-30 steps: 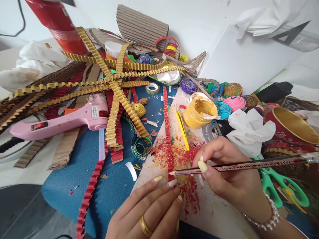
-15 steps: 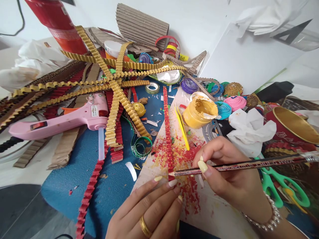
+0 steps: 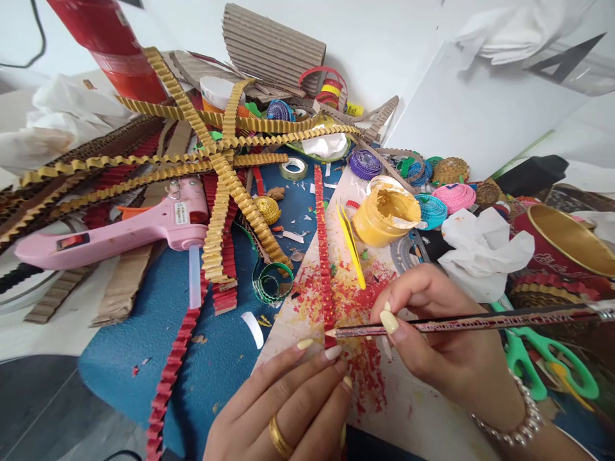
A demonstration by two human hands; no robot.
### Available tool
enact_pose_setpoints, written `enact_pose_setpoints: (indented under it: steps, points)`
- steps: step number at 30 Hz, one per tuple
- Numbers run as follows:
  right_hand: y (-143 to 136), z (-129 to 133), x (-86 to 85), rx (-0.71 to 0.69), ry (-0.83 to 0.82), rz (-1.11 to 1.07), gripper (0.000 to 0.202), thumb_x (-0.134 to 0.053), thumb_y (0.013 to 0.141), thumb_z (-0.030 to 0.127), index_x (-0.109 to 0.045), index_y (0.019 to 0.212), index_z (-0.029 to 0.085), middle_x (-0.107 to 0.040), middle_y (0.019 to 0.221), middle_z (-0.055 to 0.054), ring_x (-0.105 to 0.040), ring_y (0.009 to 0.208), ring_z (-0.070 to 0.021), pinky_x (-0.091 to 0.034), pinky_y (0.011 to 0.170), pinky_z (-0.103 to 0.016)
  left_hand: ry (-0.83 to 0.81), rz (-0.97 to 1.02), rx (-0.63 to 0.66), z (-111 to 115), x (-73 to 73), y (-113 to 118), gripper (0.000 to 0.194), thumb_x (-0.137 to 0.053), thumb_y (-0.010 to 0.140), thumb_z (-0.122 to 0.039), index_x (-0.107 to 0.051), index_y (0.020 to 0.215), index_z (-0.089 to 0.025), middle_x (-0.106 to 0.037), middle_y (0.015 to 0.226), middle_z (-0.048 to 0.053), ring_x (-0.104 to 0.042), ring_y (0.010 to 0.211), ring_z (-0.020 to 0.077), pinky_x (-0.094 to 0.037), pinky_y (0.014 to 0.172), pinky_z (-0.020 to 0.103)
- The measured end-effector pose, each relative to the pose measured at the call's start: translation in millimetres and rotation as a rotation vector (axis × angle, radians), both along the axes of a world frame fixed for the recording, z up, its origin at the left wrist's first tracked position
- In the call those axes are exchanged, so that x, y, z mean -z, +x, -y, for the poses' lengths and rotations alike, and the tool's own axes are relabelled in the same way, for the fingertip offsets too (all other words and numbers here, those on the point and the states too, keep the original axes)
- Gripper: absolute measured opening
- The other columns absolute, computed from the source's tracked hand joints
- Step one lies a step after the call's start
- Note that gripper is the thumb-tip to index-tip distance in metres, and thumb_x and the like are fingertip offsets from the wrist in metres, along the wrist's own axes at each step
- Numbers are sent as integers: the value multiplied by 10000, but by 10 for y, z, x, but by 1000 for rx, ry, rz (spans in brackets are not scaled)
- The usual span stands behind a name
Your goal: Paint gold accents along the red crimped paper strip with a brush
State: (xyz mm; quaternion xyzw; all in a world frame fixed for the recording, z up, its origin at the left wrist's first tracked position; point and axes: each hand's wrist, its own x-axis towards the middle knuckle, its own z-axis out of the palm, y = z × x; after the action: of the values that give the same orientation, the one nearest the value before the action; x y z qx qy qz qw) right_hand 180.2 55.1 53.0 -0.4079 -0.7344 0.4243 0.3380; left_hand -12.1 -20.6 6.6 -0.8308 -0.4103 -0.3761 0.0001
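Note:
A narrow red corrugated strip with small yellow dots lies lengthwise on the paint-stained board. My left hand, with a gold ring, presses its fingertips on the strip's near end, fingers close together. Between thumb and fingers of my right hand is a dark pencil, its tip touching or just above the strip beside my left fingertips. Yellow tweezers and an open jar of yellow paint are beyond my right hand.
A pink glue gun and crossing gold corrugated strips fill the left. Coiled paper rolls, crumpled tissue, green scissors and a red cup crowd the right. A red-lidded bottle stands at back left.
The pencil tip has shifted very slightly, staying by the strip's near end. Both hands are almost where they were.

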Motion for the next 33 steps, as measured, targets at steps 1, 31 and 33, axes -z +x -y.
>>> enact_pose_setpoints:
  steps: [1, 31, 33]
  points:
    - [2, -3, -2, 1, 5, -1, 155, -561, 811, 131, -483, 844, 261, -538, 568, 65, -545, 529, -115, -411, 451, -203, -7, -7, 2, 2, -1, 1, 218, -433, 952, -147, -643, 997, -181, -714, 1027, -50, -653, 1006, 85, -374, 1074, 233]
    - [-10, -13, -7, 80, 82, -48, 202, -533, 794, 78, -472, 881, 249, -554, 674, 61, -524, 503, -55, -396, 427, -142, -6, -25, 0, -15, -4, 23, 216, -423, 959, -147, -628, 1009, -193, -715, 1016, -65, -652, 1000, 68, -362, 1077, 225]
    - [-11, -15, -5, 77, 85, -37, 197, -535, 798, 84, -472, 883, 250, -558, 675, 63, -532, 507, -56, -412, 438, -141, -9, -24, -7, -5, 7, 33, 209, -428, 960, -153, -626, 1013, -193, -714, 1021, -65, -650, 1005, 69, -363, 1078, 227]
